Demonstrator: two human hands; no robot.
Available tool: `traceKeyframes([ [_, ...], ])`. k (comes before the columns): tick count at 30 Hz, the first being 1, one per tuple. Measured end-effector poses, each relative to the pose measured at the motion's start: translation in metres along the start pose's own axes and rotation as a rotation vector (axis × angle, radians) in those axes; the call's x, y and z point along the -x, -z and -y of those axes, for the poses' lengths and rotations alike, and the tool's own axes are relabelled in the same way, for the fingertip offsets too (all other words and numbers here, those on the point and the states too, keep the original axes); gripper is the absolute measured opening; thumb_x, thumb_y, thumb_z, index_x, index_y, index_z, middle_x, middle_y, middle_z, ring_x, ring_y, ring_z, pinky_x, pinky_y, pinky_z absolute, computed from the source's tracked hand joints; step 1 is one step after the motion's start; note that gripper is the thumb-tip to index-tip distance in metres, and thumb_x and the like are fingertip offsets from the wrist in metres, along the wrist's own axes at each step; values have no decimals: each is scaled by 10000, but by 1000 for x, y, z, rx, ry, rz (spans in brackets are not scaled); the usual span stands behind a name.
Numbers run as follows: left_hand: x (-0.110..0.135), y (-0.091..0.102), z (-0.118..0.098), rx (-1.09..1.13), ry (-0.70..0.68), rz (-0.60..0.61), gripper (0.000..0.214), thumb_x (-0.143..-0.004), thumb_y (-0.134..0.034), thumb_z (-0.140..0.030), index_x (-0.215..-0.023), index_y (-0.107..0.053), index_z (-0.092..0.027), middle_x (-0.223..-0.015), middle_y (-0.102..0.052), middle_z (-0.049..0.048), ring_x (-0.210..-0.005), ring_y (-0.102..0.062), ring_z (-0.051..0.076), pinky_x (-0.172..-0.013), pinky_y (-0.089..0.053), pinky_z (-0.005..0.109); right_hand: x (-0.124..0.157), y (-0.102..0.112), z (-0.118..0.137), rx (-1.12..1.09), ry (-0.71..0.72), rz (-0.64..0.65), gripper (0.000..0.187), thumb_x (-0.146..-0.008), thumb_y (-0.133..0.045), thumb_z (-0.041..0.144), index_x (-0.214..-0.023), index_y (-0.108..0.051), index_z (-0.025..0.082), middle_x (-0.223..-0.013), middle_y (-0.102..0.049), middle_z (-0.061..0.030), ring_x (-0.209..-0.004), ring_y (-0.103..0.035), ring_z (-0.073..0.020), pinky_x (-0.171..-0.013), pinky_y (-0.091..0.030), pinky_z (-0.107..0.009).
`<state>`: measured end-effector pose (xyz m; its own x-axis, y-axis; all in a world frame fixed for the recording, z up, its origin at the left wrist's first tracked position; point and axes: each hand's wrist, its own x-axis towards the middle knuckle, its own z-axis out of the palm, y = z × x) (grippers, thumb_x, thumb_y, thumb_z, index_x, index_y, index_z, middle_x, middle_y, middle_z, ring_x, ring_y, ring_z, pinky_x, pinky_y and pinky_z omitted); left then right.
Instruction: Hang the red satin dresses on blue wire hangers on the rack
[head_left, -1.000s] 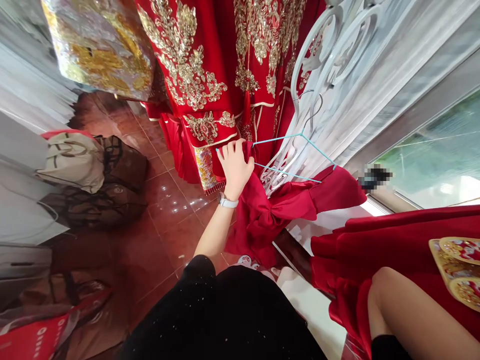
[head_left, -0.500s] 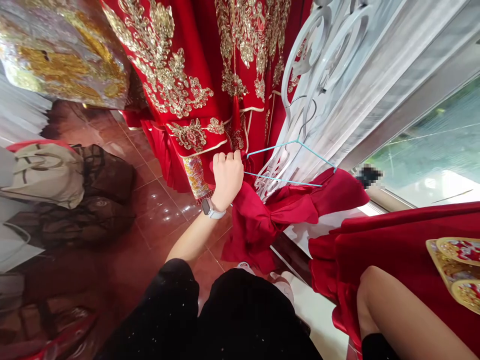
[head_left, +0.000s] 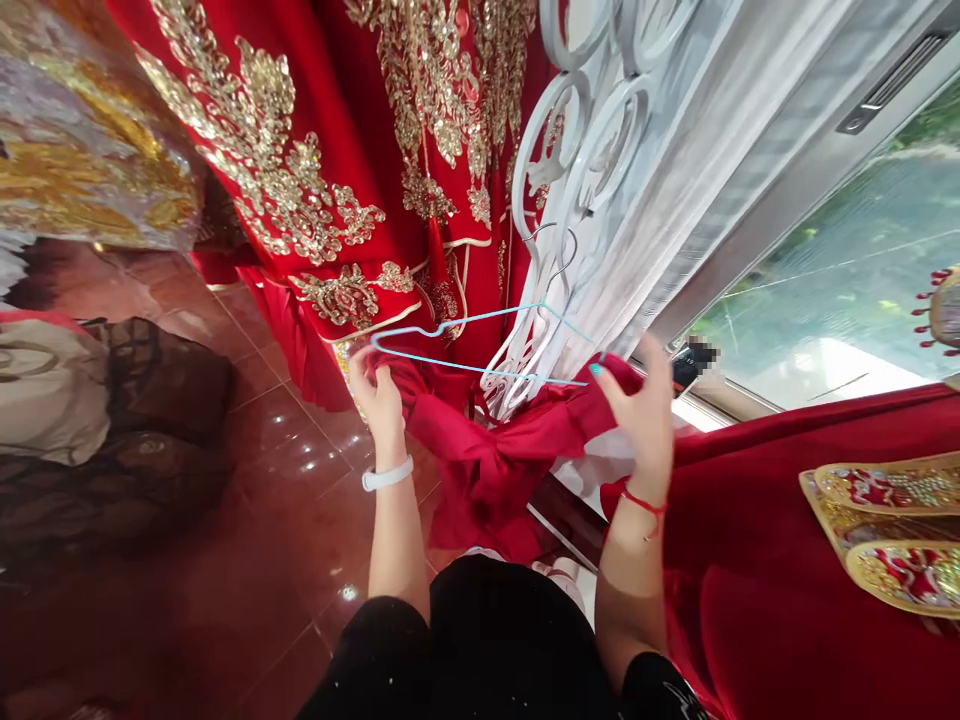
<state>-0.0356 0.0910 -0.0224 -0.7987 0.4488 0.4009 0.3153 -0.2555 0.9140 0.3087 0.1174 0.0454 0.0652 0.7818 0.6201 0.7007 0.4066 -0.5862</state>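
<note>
A curled left hand (head_left: 381,402) holds a red garment (head_left: 484,455) beside a blue hanger (head_left: 541,304); the half-open right hand (head_left: 645,412)'s grip is unclear from here.

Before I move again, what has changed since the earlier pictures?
The right hand, out of view earlier, has come in to the red garment at the hanger's right end. The left hand no longer covers the hanger's left end, which now shows bare. Unchanged: the hook is beside the white rack.

Gold-embroidered red garment (head_left: 330,110) beside white scrollwork (head_left: 626,50); beige bag (head_left: 56,395) against brown bag (head_left: 176,385).
</note>
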Motion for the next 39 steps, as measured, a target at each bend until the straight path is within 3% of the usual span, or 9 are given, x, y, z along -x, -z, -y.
traceKeyframes([
  [4, 33, 10, 14, -24, 81, 58, 256, -770, -540, -176, -1008, -635, -172, -1059, -694, 77, -992, -670, 175, -970, -530, 326, 3, -20, -6, -108, -194, 47, 238, -863, -607, 364, -985, -724, 197, -1150, -706, -143, -1151, -644, -302, -1081, -478, -519],
  [9, 45, 15, -11, -40, 19, 226, 213, -813, -555, -221, -1002, -644, -180, -996, -713, 65, -906, -694, 164, -862, -556, 301, 45, -30, 6, -416, -328, 401, 544, -878, -623, 463, -1370, -568, 237, -1359, -660, -136, -1133, -678, -262, -1020, -533, -459],
  [13, 53, 13, -48, -4, -11, 266, 201, -825, -569, -221, -1005, -652, -188, -987, -727, 60, -924, -711, 167, -871, -559, 302, 72, -54, 41, -240, -283, 293, 696, -821, -731, 435, -1443, -494, 233, -1488, -549, -158, -1392, -515, -324, -1170, -417, -508],
  [17, 67, 14, -75, 18, -46, 284, 201, -824, -577, -206, -1004, -664, -183, -979, -732, 61, -921, -714, 168, -875, -559, 306, 68, -79, 64, -40, -315, 173, 463, -881, -575, 237, -1340, -552, 185, -1431, -548, -203, -1290, -580, -341, -1040, -503, -498],
  [20, 72, 19, -85, 6, -69, 282, 204, -822, -583, -199, -1004, -674, -179, -975, -731, 60, -913, -712, 166, -869, -558, 302, 59, -69, 61, -25, -240, 312, 430, -909, -397, 114, -1303, -558, 174, -1329, -629, -183, -1201, -639, -298, -975, -520, -434],
  [26, 72, 28, -94, 12, -78, 295, 208, -823, -583, -198, -1006, -677, -175, -970, -730, 58, -901, -708, 164, -854, -558, 298, 50, -35, 43, 28, -171, 644, 402, -918, -359, 102, -1274, -536, 156, -1012, -723, -151, -904, -687, -299, -853, -507, -418],
  [32, 79, 25, -104, -23, -99, 344, 200, -843, -574, -217, -1013, -676, -189, -982, -726, 56, -916, -704, 175, -876, -558, 312, 50, -59, 39, 22, -337, 357, 361, -857, -360, 54, -1073, -605, 206, -926, -711, -121, -818, -674, -267, -845, -514, -406],
  [37, 78, 29, -101, -51, -127, 388, 237, -855, -557, -213, -1052, -687, -195, -1028, -725, 59, -951, -699, 181, -897, -550, 312, 36, -59, 7, -299, -193, 459, 507, -775, -400, 86, -1200, -637, 229, -1031, -727, -55, -928, -675, -214, -984, -503, -401],
  [39, 76, 32, -99, -63, -125, 378, 256, -848, -557, -202, -1069, -685, -194, -1035, -724, 59, -942, -695, 179, -889, -547, 309, 34, -52, -11, -400, -250, 434, 472, -711, -385, 99, -1070, -671, 206, -1044, -726, -57, -971, -662, -204, -1025, -485, -395],
])
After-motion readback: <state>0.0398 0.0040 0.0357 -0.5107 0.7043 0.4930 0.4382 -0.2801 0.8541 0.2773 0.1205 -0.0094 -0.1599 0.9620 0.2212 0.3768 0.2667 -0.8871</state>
